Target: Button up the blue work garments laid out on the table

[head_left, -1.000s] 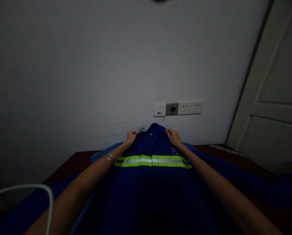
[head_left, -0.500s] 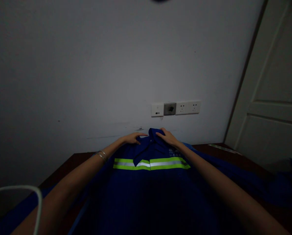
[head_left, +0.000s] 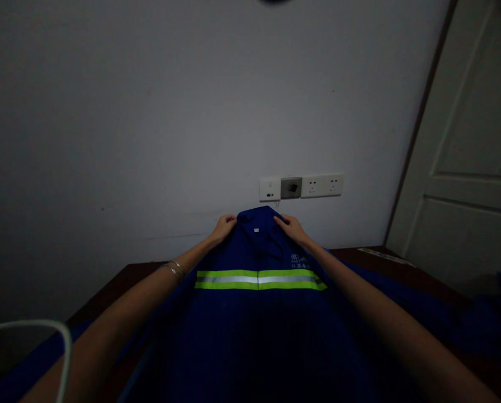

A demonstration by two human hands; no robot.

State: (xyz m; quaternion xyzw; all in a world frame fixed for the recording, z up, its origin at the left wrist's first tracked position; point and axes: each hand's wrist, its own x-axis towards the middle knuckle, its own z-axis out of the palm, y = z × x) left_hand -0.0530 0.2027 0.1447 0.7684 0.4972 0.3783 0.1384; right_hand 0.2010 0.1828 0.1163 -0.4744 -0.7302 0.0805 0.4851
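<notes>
A dark blue work jacket [head_left: 229,313] lies front up before me, with a yellow-green and silver reflective band [head_left: 233,280] across its chest. Its collar [head_left: 256,215] is raised toward the wall, and a small white label [head_left: 256,230] shows inside the neck. My left hand [head_left: 224,228] pinches the collar's left side. On the opposite side, my right hand [head_left: 291,228] grips the collar between thumb and fingers. White print sits on the chest by my right wrist. The lower part of the jacket is lost in shadow.
Under the jacket is a dark reddish table [head_left: 120,280] against a pale wall [head_left: 170,112]. A row of wall sockets [head_left: 312,187] sits just above the collar. To the right stands a panelled door [head_left: 464,145]. A white cable [head_left: 68,347] curves in at lower left.
My left hand has closed on the collar and both hands have lifted it a little. The collar, folded over before, is now spread and raised, exposing the neck label.
</notes>
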